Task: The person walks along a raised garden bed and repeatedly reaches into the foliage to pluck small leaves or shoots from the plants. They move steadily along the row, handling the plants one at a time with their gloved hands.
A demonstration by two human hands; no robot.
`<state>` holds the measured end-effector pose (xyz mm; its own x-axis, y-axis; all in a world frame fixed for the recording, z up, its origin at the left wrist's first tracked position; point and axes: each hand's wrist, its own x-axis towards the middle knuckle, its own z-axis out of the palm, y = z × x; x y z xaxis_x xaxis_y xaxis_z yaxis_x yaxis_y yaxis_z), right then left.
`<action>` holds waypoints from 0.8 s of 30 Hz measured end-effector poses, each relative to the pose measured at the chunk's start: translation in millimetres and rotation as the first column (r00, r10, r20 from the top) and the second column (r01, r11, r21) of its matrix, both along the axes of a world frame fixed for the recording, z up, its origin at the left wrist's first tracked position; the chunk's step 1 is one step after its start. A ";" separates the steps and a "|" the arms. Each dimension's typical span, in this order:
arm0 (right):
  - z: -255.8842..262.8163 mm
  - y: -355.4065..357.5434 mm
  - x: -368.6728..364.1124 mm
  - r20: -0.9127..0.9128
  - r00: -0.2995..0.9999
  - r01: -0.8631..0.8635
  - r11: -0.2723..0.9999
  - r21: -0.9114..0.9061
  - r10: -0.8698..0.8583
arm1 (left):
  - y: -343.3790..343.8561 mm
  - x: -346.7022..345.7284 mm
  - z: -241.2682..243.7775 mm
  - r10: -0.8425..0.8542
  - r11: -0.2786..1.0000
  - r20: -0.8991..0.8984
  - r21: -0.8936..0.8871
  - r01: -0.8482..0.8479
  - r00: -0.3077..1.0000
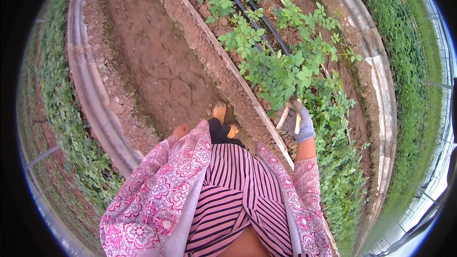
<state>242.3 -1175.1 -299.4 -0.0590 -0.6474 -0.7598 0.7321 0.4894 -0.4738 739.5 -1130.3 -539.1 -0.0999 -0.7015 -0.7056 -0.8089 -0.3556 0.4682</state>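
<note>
My right hand, in a pale grey-blue glove, grips a pair of pruning shears with cream-coloured handles. The handles stand apart, and the dark blades point away from me into the leaves, which partly hide them. Green leafy shrubs, which look like rose plants, surround the shears along the planting bed. My left hand hangs low beside my body, just past the cuff of a pink patterned sleeve. It is far from the plants, and its fingers are too small and foreshortened to make out.
Two black irrigation pipes run along the bed under the leaves. A narrow raised edging separates the bed from the cracked dirt path where I stand. Pale curved borders and more plant rows lie to both sides.
</note>
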 end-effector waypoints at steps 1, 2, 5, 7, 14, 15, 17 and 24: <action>-9.6 -6.5 -3.9 -0.002 1.000 -0.015 1.000 0.001 0.015 | -2.0 -2.1 5.2 0.002 1.000 0.006 0.013 -0.002 1.000; -21.6 -15.7 -8.2 0.004 1.000 -0.028 1.000 -0.002 0.028 | -3.5 -2.4 8.3 0.023 1.000 0.016 -0.001 -0.023 1.000; -40.8 -37.0 -10.0 -0.291 0.956 0.008 0.998 -0.058 -0.024 | -1.8 3.6 11.5 0.050 0.999 0.020 0.007 -0.050 0.999; -23.1 -41.0 -8.9 -0.414 0.908 0.005 0.989 -0.147 -0.066 | 3.0 4.5 11.3 0.032 0.999 0.020 -0.035 -0.032 0.999; 81.4 34.4 -24.6 -0.535 0.731 0.237 0.892 -0.384 -0.425 | 28.7 -9.2 -21.6 0.051 0.998 -0.119 0.039 -0.047 0.992; 90.4 41.9 -38.0 -0.445 0.749 0.255 0.834 -0.489 -0.490 | 34.0 -4.2 -31.1 0.038 0.999 -0.146 0.031 -0.034 0.989; 110.9 47.3 -42.4 -0.410 0.717 0.216 0.738 -0.639 -0.565 | 60.2 12.7 -42.2 0.070 0.997 -0.128 0.026 -0.067 0.989; 122.4 56.6 -60.1 -0.540 0.459 0.265 0.689 -0.675 -0.705 | 60.0 10.3 -19.4 0.088 0.996 -0.063 0.012 -0.088 0.994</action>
<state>182.2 -1118.5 -177.0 -0.8429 -0.5312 0.0862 0.0642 -0.2584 -0.9639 749.8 -1070.3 -558.6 -0.0831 -0.7029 -0.7064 -0.7428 -0.4289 0.5141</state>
